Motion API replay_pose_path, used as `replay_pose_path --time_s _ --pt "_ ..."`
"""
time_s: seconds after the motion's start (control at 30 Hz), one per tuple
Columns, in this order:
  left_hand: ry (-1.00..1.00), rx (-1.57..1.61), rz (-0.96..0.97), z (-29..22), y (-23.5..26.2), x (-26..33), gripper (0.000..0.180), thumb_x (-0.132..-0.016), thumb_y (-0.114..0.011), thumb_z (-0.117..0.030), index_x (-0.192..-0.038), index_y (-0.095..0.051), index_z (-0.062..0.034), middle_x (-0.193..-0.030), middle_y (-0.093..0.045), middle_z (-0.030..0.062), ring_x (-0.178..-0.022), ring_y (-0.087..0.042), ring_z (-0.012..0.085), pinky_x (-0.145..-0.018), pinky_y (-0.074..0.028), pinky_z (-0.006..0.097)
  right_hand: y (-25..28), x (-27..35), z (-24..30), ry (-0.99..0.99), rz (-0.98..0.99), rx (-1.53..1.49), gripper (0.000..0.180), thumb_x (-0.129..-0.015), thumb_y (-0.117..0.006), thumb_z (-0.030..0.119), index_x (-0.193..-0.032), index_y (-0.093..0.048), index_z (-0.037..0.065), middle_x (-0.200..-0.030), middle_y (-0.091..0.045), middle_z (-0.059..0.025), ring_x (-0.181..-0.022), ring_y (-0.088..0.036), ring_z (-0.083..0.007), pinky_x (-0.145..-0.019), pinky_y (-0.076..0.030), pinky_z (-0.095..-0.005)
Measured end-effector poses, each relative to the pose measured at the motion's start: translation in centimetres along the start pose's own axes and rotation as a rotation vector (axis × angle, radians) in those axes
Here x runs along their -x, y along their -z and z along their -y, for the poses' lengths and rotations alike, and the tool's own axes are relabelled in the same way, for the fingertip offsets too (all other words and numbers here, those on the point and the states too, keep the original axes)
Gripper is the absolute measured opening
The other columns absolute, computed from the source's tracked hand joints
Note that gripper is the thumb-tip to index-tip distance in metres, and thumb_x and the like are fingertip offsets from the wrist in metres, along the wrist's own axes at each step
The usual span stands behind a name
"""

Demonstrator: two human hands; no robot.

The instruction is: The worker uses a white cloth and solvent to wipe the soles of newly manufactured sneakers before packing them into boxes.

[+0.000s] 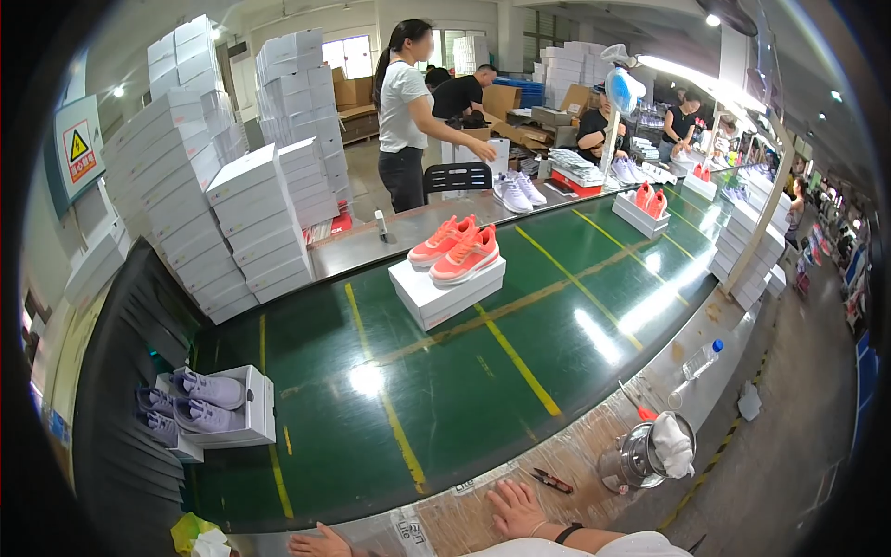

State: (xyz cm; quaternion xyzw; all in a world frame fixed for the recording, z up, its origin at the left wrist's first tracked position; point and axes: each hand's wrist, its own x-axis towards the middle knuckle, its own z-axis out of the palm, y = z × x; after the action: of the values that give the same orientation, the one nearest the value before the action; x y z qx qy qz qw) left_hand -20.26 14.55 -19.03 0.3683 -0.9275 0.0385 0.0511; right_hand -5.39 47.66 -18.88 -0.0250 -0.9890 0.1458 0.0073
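My left hand (320, 542) rests at the lower edge, fingers stretched out on the tape-covered bench edge, holding nothing. Palm down on the same ledge (445, 520) lies my right hand (516, 510), its fingers spread; a dark band circles that wrist. A red-and-black utility knife (553, 480) lies just right of it. Ahead, on the green conveyor belt (445, 371), a pair of coral sneakers (457, 251) sits on a closed white shoebox (449, 291). At the left, lilac sneakers (212, 403) lie in an open white box (259, 408) beside the dark strip curtain.
A metal pot (640, 457) with a white cloth (672, 444) stands right of my hands, and a plastic bottle (703, 359) lies beyond. Tall shoebox stacks (255, 209) rise at left; more boxes (747, 241) stand at right. A co-worker (406, 121) stands across the belt.
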Motion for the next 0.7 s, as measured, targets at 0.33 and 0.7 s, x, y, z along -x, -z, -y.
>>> replay_pose_path --time_s 0.33,0.7 --pt "-0.012 0.003 0.011 -0.5 2.5 0.4 0.080 -0.082 -0.033 -0.062 -0.129 -0.033 0.0031 -0.137 -0.027 0.0246 -0.128 -0.021 0.0421 -0.098 -0.022 0.058 -0.2 -0.1 -0.2 -0.005 0.035 0.015 0.053 -0.083 -0.045 0.033 -0.131 -0.033 0.015 -0.138 -0.027 -0.0157 -0.130 -0.020 -0.0294 -0.105 -0.011 -0.0453" --pt "-0.004 0.000 0.038 -0.5 2.3 0.4 0.081 -0.082 -0.033 -0.062 -0.130 -0.032 0.0030 -0.137 -0.026 0.0247 -0.128 -0.020 0.0421 -0.098 -0.021 0.058 0.1 -0.1 0.0 0.002 0.031 0.032 0.053 -0.083 -0.045 0.034 -0.131 -0.033 0.015 -0.137 -0.028 -0.0154 -0.130 -0.021 -0.0289 -0.105 -0.012 -0.0449"
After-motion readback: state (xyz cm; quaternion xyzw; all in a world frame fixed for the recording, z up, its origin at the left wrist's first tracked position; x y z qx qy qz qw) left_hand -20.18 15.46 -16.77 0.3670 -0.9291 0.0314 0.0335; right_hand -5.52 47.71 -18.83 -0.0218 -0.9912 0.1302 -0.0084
